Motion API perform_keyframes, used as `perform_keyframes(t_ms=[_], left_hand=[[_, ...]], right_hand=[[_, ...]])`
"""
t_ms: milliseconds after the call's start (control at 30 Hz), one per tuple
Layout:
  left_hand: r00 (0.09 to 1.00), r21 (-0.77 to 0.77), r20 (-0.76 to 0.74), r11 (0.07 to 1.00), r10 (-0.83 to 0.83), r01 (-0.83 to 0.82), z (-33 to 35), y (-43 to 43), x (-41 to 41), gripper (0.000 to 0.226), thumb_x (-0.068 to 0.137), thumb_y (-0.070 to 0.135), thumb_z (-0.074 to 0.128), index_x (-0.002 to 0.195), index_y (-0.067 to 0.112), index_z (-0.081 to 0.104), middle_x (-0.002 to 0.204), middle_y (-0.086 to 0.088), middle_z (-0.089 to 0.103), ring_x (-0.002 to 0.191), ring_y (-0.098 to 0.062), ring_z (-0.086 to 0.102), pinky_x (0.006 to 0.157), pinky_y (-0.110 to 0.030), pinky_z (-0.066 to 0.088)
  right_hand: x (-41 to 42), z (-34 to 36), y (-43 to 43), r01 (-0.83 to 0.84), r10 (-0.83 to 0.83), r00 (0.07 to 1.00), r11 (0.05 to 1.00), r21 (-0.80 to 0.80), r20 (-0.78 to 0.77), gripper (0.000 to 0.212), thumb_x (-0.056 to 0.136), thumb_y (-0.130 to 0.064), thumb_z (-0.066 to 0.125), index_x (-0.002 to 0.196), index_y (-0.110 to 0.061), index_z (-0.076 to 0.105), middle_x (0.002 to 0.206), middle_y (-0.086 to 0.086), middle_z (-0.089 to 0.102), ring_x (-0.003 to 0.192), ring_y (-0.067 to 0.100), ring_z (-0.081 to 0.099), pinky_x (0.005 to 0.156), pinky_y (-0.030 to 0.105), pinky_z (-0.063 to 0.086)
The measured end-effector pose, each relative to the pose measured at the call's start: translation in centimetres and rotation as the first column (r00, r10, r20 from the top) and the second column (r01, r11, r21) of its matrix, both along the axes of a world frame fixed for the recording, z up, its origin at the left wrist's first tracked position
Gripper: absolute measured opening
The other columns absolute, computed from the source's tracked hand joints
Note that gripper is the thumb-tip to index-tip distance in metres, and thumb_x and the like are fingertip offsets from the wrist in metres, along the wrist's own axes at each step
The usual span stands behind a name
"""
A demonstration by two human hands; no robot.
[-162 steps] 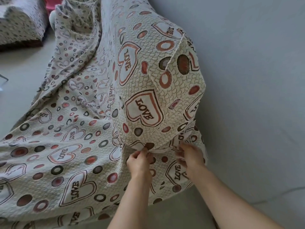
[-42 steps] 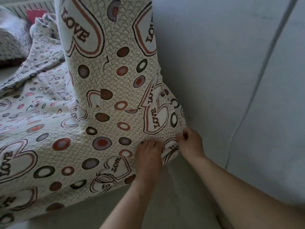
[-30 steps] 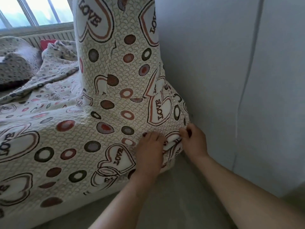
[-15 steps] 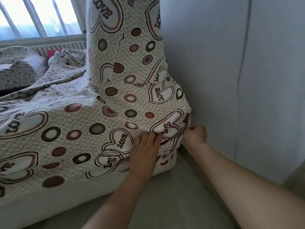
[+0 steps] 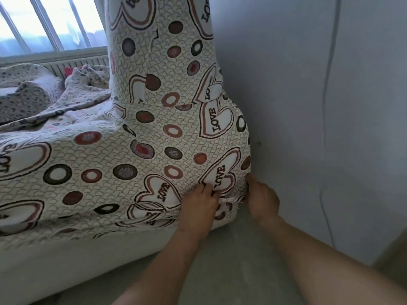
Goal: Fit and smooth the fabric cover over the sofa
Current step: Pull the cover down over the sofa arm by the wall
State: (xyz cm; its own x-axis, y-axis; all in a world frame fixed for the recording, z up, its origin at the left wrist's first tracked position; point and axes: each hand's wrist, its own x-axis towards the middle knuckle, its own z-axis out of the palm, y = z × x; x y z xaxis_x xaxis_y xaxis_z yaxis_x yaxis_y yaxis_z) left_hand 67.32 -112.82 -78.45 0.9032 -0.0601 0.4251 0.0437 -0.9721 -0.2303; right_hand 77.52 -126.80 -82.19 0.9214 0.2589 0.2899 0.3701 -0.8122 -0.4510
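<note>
Draping across the sofa (image 5: 66, 260) from the window (image 5: 44, 23) side, the heart-and-circle fabric cover (image 5: 132, 150) runs rightward over the seat and up the tall backrest, its lower hem bunched above the pale bare base. At the lower right corner, the left hand (image 5: 199, 208) lies on the cover, fingers together, tips pressed into a "LOVE" heart. Just beside it, the right hand (image 5: 262, 198) curls around the cover's corner edge against the grey wall (image 5: 308, 106); its fingertips are hidden.
</note>
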Motion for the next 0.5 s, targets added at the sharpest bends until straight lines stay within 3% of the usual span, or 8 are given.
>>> perform_keyframes(t_ms=[133,233,333,433,500], left_hand=[[0.998,0.028,-0.061,0.999,-0.022,0.024,0.1,0.2,-0.6,0.020,0.067,0.017,0.056,0.071,0.024,0.074,0.072,0.001,0.062,0.068,-0.022,0.059,0.054,-0.029,0.044],[0.997,0.053,-0.069,0.998,-0.017,0.021,-0.5,0.7,-1.3,0.012,0.066,0.022,0.062,0.068,0.025,0.073,0.078,0.004,0.064,0.075,-0.021,0.059,0.060,-0.031,0.045],[0.999,0.016,-0.050,1.000,-0.015,0.016,-0.7,0.8,-2.1,0.027,0.071,0.021,0.047,0.069,0.023,0.074,0.088,0.004,0.066,0.080,-0.022,0.060,0.066,-0.032,0.049],[0.999,0.067,0.044,0.998,0.007,-0.010,-0.6,2.2,-3.9,0.036,0.076,0.020,0.040,0.088,0.021,0.075,0.097,0.002,0.066,0.089,-0.023,0.062,0.079,-0.036,0.041],[0.992,0.105,0.109,0.992,0.056,-0.068,-0.6,4.0,-5.6,0.027,0.082,0.022,0.047,0.092,0.017,0.071,0.100,-0.001,0.064,0.094,-0.024,0.060,0.082,-0.036,0.035]], right_hand=[[0.3,1.5,0.2,0.026,-0.022,0.977,1.000,0.014,-0.211,0.028,0.095,-0.026,0.039,0.117,-0.014,0.053,0.120,0.015,0.061,0.107,0.034,0.059,0.084,0.036,0.046],[0.2,2.6,0.0,-0.032,0.021,0.981,0.998,-0.057,-0.193,0.024,0.094,-0.024,0.039,0.108,-0.012,0.054,0.116,0.015,0.061,0.104,0.032,0.060,0.083,0.036,0.048],[-1.6,3.6,0.4,-0.190,0.198,0.976,0.977,-0.094,0.086,0.017,0.086,-0.014,0.054,0.103,-0.013,0.056,0.105,0.011,0.062,0.095,0.030,0.060,0.070,0.034,0.050],[-3.7,4.8,1.8,-0.415,0.509,0.766,0.858,-0.302,0.392,0.041,0.067,-0.015,0.074,0.106,-0.012,0.063,0.101,0.009,0.061,0.090,0.029,0.060,0.067,0.034,0.047],[-5.0,4.9,3.1,-0.437,0.631,0.644,0.767,-0.469,0.432,0.048,0.064,-0.031,0.074,0.109,-0.016,0.063,0.106,0.005,0.061,0.095,0.026,0.057,0.076,0.037,0.041]])
